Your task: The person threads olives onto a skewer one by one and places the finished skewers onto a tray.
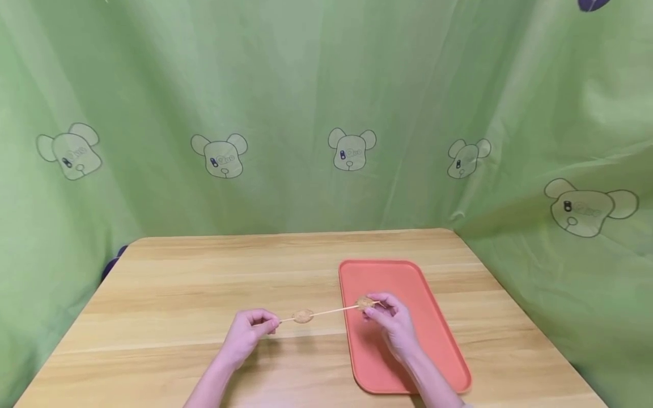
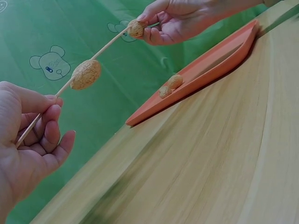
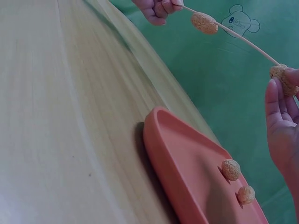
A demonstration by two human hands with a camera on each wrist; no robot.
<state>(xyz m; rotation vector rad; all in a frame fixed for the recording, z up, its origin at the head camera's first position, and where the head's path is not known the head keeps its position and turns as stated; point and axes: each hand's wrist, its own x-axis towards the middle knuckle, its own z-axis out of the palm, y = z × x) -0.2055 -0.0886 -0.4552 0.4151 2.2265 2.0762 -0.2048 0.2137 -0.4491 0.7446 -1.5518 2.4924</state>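
My left hand (image 1: 247,335) pinches a thin wooden skewer (image 1: 331,311) near one end, thumb against the fingers. Partway along the stick sits a tan, wrinkled oval ball (image 2: 86,74), like a fried puff, threaded through. At the other end, the thumb and fingers of my right hand (image 1: 398,327) pinch a second wrinkled ball (image 1: 364,303). The skewer runs into this ball, and a short tip shows past it in the head view. Both hands hold the stick raised, the right one over the tray. Part of the second ball is hidden behind the right fingers.
An orange-red tray (image 1: 377,275) lies on the wooden table (image 1: 204,283), right of centre. Two more wrinkled balls, one here (image 3: 231,170) and another beside it (image 3: 245,195), rest in it, hidden in the head view. A green curtain (image 1: 285,85) with bear prints surrounds the table's back and sides.
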